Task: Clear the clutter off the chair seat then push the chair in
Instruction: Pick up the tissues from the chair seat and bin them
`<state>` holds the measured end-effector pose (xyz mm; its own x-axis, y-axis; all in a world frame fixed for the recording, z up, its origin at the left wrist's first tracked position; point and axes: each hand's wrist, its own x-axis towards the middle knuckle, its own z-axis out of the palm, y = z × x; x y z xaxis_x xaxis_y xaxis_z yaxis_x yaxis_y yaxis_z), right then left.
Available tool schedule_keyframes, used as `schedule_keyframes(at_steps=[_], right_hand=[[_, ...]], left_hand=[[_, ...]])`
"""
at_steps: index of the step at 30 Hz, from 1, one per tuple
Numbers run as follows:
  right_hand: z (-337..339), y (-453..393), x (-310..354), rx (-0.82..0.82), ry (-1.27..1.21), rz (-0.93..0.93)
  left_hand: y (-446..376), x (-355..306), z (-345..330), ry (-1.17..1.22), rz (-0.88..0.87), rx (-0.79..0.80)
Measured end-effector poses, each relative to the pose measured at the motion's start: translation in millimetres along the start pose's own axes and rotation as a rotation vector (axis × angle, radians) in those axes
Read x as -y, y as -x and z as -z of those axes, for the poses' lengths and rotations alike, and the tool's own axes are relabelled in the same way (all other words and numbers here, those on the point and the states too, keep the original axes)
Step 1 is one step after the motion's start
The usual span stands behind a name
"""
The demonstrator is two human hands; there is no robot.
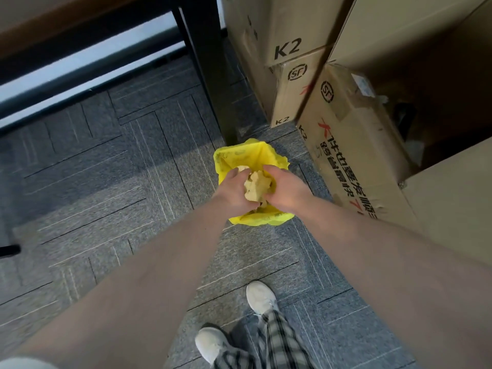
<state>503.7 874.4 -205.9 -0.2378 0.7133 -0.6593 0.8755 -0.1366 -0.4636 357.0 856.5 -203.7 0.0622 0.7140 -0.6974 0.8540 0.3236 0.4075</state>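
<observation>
Together, left hand and right hand close around a wad of crumpled paper — held directly above the yellow-lined bin on grey carpet, beside stacked cardboard boxes

The hands covered much of the bin, hiding its inside. The boxes ran off the top and right edges. The desk leg was blurred, its top cut off.
</observation>
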Motion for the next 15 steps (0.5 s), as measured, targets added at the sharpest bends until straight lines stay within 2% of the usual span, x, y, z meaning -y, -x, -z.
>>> schedule_keyframes(at_steps=[9,15], right_hand=[[22.0,33.8,38.2,0.027,0.095,0.057],[16.8,58.2,86.9,0.073,0.215,0.130]], left_hand=[[52.1,9.9,44.6,-0.115,-0.001,0.009],[108.1,54.2,79.7,-0.134,0.076,-0.062]])
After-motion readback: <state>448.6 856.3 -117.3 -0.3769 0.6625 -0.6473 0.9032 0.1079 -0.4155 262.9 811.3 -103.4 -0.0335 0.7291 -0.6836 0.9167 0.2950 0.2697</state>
